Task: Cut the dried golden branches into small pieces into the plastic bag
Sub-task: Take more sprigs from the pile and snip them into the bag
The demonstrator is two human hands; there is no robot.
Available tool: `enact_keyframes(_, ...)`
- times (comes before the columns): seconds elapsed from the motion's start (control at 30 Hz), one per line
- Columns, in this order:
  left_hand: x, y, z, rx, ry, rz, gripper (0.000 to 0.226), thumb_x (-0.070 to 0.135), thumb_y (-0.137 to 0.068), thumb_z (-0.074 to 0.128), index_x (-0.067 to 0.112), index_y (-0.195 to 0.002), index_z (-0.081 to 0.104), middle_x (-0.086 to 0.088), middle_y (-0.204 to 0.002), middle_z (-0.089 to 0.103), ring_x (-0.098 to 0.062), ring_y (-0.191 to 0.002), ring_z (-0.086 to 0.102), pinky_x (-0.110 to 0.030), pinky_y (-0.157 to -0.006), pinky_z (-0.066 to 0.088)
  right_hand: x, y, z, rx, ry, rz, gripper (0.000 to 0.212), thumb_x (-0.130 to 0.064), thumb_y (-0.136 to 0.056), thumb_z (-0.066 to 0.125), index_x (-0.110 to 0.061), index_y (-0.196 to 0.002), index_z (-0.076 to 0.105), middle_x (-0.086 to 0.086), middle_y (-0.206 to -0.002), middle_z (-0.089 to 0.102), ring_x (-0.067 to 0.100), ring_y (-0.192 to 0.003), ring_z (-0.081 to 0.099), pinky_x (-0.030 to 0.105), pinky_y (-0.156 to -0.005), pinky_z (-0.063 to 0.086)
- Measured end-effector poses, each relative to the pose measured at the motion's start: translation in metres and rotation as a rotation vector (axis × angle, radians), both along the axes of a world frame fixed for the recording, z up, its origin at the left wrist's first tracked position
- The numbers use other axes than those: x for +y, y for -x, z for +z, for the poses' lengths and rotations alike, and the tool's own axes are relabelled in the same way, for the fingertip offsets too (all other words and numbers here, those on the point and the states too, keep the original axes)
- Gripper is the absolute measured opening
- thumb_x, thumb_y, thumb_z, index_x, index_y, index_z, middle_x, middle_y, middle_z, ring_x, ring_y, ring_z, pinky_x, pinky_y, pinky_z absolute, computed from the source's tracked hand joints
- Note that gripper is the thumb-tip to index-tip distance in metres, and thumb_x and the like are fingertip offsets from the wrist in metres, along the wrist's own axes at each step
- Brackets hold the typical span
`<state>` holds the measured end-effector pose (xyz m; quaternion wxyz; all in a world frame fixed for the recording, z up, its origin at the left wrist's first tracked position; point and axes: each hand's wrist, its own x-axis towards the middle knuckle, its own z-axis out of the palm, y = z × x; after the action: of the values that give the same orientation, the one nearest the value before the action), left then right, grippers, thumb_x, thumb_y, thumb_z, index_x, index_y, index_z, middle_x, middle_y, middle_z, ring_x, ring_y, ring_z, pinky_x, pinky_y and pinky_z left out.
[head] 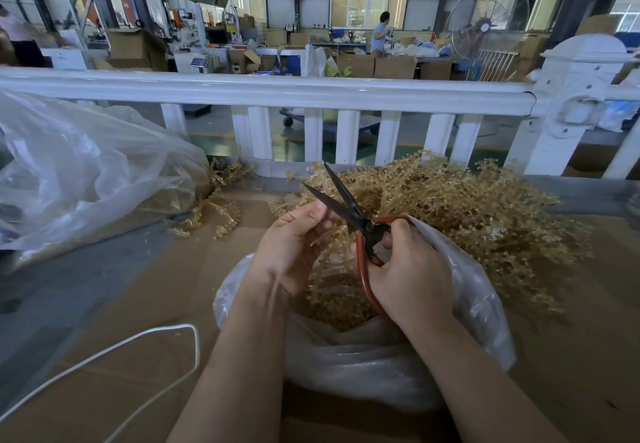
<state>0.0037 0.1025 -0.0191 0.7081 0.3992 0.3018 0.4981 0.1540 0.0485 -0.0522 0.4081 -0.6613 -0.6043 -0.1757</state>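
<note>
My right hand (408, 269) grips the red handles of black-bladed scissors (341, 200), whose blades stand apart and point up and away. My left hand (294, 245) pinches a golden branch (332, 245) just left of the blades, above the mouth of a clear plastic bag (363, 363). Small golden cut pieces (339, 304) lie inside the bag. A big heap of dried golden branches (460, 207) rests on the cardboard-covered table to the right, behind the bag.
A large crumpled clear plastic bag (86, 172) lies at the left with a few loose golden sprigs (221, 207) beside it. A white cord (138, 349) loops across the cardboard (145, 297). A white railing (311, 92) borders the far edge. People work far behind it.
</note>
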Motion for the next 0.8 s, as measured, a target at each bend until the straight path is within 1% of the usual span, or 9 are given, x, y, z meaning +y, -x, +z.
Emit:
enact_keyframes(0.1,0.000,0.000,0.001,0.010,0.015,0.008,0.007,0.020,-0.088,0.064,0.017,-0.088,0.070,0.005,-0.074,0.066,-0.006,-0.066,0.057,-0.017,-0.058,0.047,0.001,-0.001,-0.001,-0.001,0.033,-0.014,0.040,-0.055,-0.082,0.064,-0.016,-0.083,0.056,-0.003,-0.074,0.067,0.018,-0.066,0.065,0.025,-0.052,0.045)
enact_keyframes(0.17,-0.001,-0.001,0.002,0.012,0.026,0.002,0.007,0.023,-0.083,0.066,0.018,-0.085,0.071,0.005,-0.073,0.066,-0.006,-0.067,0.056,-0.019,-0.063,0.045,0.001,-0.002,-0.001,0.004,0.049,-0.030,0.042,-0.059,-0.082,0.061,-0.017,-0.083,0.056,-0.003,-0.077,0.069,0.018,-0.068,0.066,0.027,-0.052,0.048)
enact_keyframes(0.27,-0.001,-0.001,0.003,0.010,0.054,-0.012,0.018,0.028,-0.074,0.068,0.019,-0.089,0.071,0.006,-0.077,0.068,-0.007,-0.071,0.056,-0.021,-0.067,0.043,0.000,-0.002,0.001,0.014,0.053,-0.041,0.044,-0.063,-0.082,0.056,-0.019,-0.082,0.056,-0.004,-0.078,0.069,0.017,-0.068,0.067,0.029,-0.052,0.052)
enact_keyframes(0.33,-0.001,-0.002,0.003,0.002,0.065,-0.014,0.022,0.028,-0.074,0.068,0.018,-0.094,0.071,0.006,-0.079,0.069,-0.006,-0.071,0.057,-0.020,-0.065,0.044,-0.001,-0.001,0.002,0.005,0.027,-0.042,0.045,-0.063,-0.082,0.056,-0.018,-0.079,0.057,-0.004,-0.076,0.069,0.018,-0.065,0.067,0.031,-0.050,0.053)
enact_keyframes(0.4,-0.001,-0.002,0.003,-0.007,0.067,-0.016,0.020,0.027,-0.076,0.067,0.017,-0.093,0.071,0.006,-0.078,0.068,-0.005,-0.069,0.056,-0.019,-0.062,0.045,-0.003,-0.001,0.003,-0.007,0.009,-0.053,0.043,-0.061,-0.081,0.059,-0.018,-0.078,0.058,-0.004,-0.072,0.068,0.018,-0.060,0.065,0.027,-0.047,0.048)
enact_keyframes(0.53,0.000,-0.001,0.004,-0.016,0.064,-0.014,0.012,0.025,-0.080,0.064,0.017,-0.089,0.069,0.006,-0.074,0.068,-0.005,-0.067,0.056,-0.017,-0.060,0.046,-0.006,0.002,0.007,-0.023,-0.016,-0.071,0.041,-0.058,-0.079,0.057,-0.018,-0.074,0.057,-0.005,-0.059,0.060,0.019,-0.048,0.057,0.020,-0.045,0.029)
enact_keyframes(0.67,-0.001,-0.002,0.005,-0.019,0.058,-0.007,0.010,0.019,-0.092,0.060,0.016,-0.088,0.069,0.006,-0.074,0.067,-0.005,-0.067,0.057,-0.016,-0.059,0.047,-0.009,0.002,0.009,-0.022,-0.035,-0.054,0.039,-0.056,-0.079,0.059,-0.017,-0.073,0.058,-0.006,-0.059,0.060,0.016,-0.046,0.054,0.011,-0.045,0.013)
enact_keyframes(0.73,-0.002,-0.002,0.005,-0.017,0.044,-0.006,0.012,0.018,-0.094,0.059,0.015,-0.089,0.069,0.005,-0.075,0.067,-0.005,-0.067,0.057,-0.016,-0.058,0.047,-0.009,0.002,0.009,-0.009,-0.030,-0.046,0.040,-0.056,-0.078,0.061,-0.017,-0.073,0.059,-0.006,-0.060,0.062,0.015,-0.046,0.055,0.008,-0.047,0.012)
enact_keyframes(0.8,-0.002,-0.002,0.006,-0.004,0.029,-0.010,0.010,0.019,-0.093,0.060,0.015,-0.089,0.068,0.004,-0.076,0.066,-0.005,-0.068,0.058,-0.016,-0.059,0.047,-0.009,0.002,0.009,0.011,-0.025,-0.038,0.040,-0.057,-0.078,0.061,-0.017,-0.072,0.059,-0.007,-0.058,0.058,0.014,-0.044,0.051,0.008,-0.047,0.012)
